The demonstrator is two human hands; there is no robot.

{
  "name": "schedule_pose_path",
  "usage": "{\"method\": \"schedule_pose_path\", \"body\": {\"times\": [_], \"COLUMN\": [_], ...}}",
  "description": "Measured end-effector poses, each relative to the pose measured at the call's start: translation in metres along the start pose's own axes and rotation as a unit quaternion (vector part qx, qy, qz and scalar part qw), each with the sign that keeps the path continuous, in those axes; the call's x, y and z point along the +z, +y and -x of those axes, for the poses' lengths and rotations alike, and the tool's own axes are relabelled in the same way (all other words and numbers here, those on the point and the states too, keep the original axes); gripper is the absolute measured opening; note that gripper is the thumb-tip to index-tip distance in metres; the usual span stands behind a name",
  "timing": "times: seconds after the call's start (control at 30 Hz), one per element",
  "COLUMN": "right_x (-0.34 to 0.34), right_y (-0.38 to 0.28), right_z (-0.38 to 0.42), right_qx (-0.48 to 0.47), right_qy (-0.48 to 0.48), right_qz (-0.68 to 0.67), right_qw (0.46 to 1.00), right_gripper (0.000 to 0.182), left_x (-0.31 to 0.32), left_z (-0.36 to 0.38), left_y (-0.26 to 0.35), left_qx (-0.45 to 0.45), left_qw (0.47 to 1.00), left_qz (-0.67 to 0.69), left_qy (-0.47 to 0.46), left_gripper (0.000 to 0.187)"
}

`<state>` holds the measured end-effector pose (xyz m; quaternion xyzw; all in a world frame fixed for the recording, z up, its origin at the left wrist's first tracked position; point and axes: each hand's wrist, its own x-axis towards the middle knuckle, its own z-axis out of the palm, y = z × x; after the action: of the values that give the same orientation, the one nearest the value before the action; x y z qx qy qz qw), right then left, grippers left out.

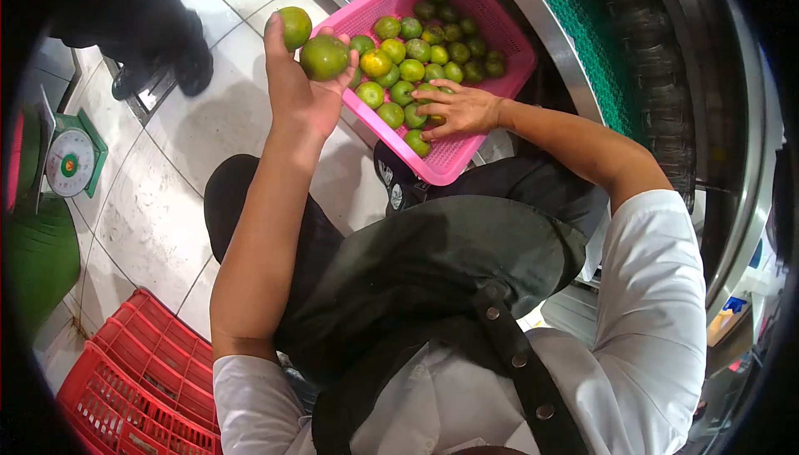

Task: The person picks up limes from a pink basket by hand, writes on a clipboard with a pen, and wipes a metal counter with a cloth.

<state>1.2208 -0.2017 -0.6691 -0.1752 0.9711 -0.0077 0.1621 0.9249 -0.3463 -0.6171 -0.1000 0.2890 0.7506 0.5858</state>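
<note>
My left hand [304, 93] is raised palm up beside the left edge of a pink basket [437, 164]. Two green citrus fruits rest in it: one [325, 58] on the palm near the fingers, the other [294, 28] by the thumb. Inside the basket lie several more green fruits [412, 70], one of them yellowish [376, 63]. My right hand [462, 108] reaches into the basket from the right, fingers spread and curved over fruits near its front end. Whether it grips one of them is hidden under the fingers.
A green dial scale [73, 162] stands on the tiled floor at the left. Red crates [150, 372] lie at the lower left. A person's dark shoes [193, 55] are at the upper left. A metal-edged shelf [558, 43] with green matting curves along the right.
</note>
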Motion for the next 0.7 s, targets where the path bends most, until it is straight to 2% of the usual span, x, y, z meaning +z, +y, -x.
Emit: {"method": "schedule_pose_path", "body": {"times": [0.33,0.43,0.53,0.63,0.7], "right_x": [0.004,0.010,0.010,-0.015,-0.003], "right_y": [0.003,0.006,0.006,0.004,0.009], "right_z": [-0.011,-0.022,-0.032,-0.039,-0.046], "right_qx": [0.026,0.061,0.116,0.245,0.239], "right_qy": [-0.028,-0.034,0.006,-0.016,0.061], "right_qz": [-0.014,-0.069,-0.117,-0.223,-0.194], "right_qw": [0.999,0.995,0.986,0.943,0.949], "right_gripper": [0.042,0.042,0.045,0.046,0.048], "left_x": [0.005,0.007,0.008,0.004,0.004], "left_z": [-0.002,-0.002,-0.005,-0.006,-0.007], "left_y": [-0.003,-0.005,-0.006,-0.007,-0.007], "left_qx": [-0.012,-0.018,-0.020,-0.019,-0.016], "left_qw": [1.000,0.999,0.999,1.000,1.000], "left_qz": [0.006,0.006,0.004,-0.002,-0.006], "left_qy": [0.020,0.026,0.038,0.024,0.018], "left_gripper": [0.058,0.056,0.055,0.053,0.052]}}
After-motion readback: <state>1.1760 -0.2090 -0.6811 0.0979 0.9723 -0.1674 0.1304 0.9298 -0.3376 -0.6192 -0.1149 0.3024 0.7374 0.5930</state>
